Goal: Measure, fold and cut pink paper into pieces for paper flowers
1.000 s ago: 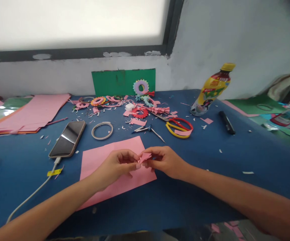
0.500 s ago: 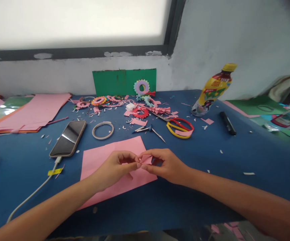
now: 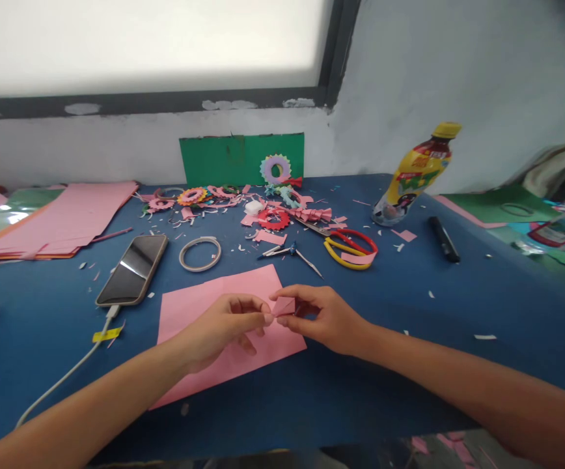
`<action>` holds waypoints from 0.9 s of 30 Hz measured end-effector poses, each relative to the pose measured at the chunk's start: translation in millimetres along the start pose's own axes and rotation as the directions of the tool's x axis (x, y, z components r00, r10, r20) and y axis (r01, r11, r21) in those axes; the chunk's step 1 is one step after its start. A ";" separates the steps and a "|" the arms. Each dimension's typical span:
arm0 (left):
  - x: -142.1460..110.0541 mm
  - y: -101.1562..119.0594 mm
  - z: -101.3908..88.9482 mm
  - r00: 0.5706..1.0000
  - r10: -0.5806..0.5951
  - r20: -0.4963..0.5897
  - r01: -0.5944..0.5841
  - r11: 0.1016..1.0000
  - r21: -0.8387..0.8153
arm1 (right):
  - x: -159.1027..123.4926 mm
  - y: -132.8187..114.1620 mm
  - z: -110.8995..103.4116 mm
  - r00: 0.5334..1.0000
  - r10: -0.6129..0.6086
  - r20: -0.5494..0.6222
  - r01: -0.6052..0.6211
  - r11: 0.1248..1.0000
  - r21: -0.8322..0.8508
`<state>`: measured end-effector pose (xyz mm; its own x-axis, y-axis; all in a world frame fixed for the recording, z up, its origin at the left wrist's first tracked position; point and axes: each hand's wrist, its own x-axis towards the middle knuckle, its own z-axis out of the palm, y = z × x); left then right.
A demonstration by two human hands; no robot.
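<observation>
Between my two hands is a small folded piece of pink paper (image 3: 285,305), with a crease showing across its face. My left hand (image 3: 231,324) pinches its left corner between thumb and forefinger, the other fingers hanging loosely below. My right hand (image 3: 324,319) grips the right side with thumb and fingertips, partly covering it. Beneath both hands a large pink sheet (image 3: 189,309) lies flat on the blue table (image 3: 360,397).
Past the sheet are a drawing compass (image 3: 292,251), scissors (image 3: 353,251) and a tape roll (image 3: 200,254). A phone (image 3: 133,270) on a cable lies left. Paper rings and scraps (image 3: 275,219) litter the back. A bottle (image 3: 416,176) and black marker (image 3: 443,239) are on the right.
The folded paper has turned slightly, so more of its flat face shows. My right fingers have shifted a little on it, and the lower fingers of my left hand have spread more.
</observation>
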<state>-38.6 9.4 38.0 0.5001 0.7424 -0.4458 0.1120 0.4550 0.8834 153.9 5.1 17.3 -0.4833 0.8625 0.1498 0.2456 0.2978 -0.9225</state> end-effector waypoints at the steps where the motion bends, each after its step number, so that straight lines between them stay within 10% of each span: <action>1: -0.1 0.4 -0.3 1.000 -0.012 0.006 0.012 1.000 -0.014 | -0.1 0.0 0.1 1.000 -0.004 -0.004 0.004 1.000 -0.003; 27: -1.6 2.0 -1.6 0.993 -0.111 0.032 0.114 0.985 -0.126 | -3.1 4.0 1.2 0.993 -0.100 -0.058 0.096 0.994 -0.059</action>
<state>-40.6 9.9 40.2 0.5115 0.6715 -0.5362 0.0589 0.5952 0.8014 155.4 3.1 12.8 -0.4555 0.8510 0.2615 0.2470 0.4030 -0.8812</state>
